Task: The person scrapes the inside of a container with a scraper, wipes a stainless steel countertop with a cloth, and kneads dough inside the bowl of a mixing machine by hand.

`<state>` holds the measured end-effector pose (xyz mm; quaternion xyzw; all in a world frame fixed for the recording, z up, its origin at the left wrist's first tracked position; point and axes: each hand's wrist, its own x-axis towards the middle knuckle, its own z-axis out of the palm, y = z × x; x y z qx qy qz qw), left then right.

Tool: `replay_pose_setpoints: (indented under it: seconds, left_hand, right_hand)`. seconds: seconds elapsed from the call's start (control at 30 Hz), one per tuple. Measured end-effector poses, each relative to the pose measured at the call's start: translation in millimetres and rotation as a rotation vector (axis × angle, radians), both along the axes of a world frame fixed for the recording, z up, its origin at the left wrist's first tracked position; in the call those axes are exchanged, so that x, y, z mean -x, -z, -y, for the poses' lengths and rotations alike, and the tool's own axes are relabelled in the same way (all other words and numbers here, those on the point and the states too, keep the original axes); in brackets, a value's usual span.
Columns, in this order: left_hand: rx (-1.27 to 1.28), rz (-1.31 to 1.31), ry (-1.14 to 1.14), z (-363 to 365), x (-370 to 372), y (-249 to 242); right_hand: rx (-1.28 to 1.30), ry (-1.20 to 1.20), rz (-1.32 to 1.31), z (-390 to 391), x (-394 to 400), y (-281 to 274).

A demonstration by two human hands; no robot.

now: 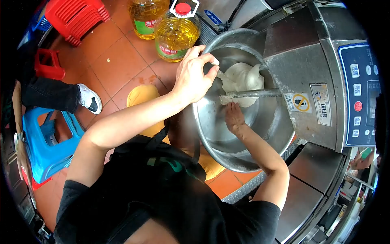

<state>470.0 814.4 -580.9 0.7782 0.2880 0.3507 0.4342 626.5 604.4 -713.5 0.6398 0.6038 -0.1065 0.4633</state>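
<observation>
Pale, sticky dough [243,77] lies in the steel mixing bowl [205,134], gathered around the metal mixer arm [256,93]. At the bowl's upper left rim, my left hand [195,75] is closed in a pinch, with a bit of dough between thumb and fingers. A strip of dough stretches from near that pinch toward the main mass. Lower in the bowl, my right hand [235,118] has its fingers stretched out against the dough's near edge, just below the mixer arm. Its fingertips are partly hidden by the dough.
The mixer housing [300,77] and its blue control panel [360,93] stand at right. Two oil jugs [176,36] sit beyond the bowl. Red stools [75,18] and a blue stool [50,142] are at left, near another person's shoe [90,99].
</observation>
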Motion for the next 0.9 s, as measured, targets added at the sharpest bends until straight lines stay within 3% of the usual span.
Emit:
replay_pose_setpoints:
  seconds: [0.1, 0.2, 0.3, 0.4, 0.5, 0.6, 0.7, 0.8, 0.9]
  left_hand:
    - [-0.005, 0.003, 0.001, 0, -1, 3]
    - [0.003, 0.006, 0.0, 0, -1, 3]
    - [0.004, -0.006, -0.002, 1, 1, 4]
    - [-0.014, -0.009, -0.013, 0, 1, 2]
    - [-0.024, -0.005, -0.017, 1, 1, 2]
    - [-0.015, 0.012, -0.015, 0, 0, 3]
    - [-0.003, 0.013, -0.005, 0, -1, 3]
    - [0.013, 0.01, 0.0, 2, -1, 4]
    - [0.025, 0.012, 0.004, 0, 0, 2]
  right_hand:
    - [-0.341, 0.002, -0.239, 14, -12, 18]
    - [-0.176, -0.316, 0.117, -3, -12, -5]
    - [-0.13, -0.393, 0.242, 0, -7, 0]
    - [-0.245, -0.348, 0.191, 3, -6, 4]
    - [-0.373, -0.294, 0.068, 36, -29, 45]
    - [-0.118, -0.307, 0.117, 31, -18, 9]
    - [-0.486, -0.074, -0.172, 46, -19, 64]
    - [-0.335, -0.187, 0.001, 10, -3, 19]
    - [-0.213, -0.058, -0.091, -10, -2, -12]
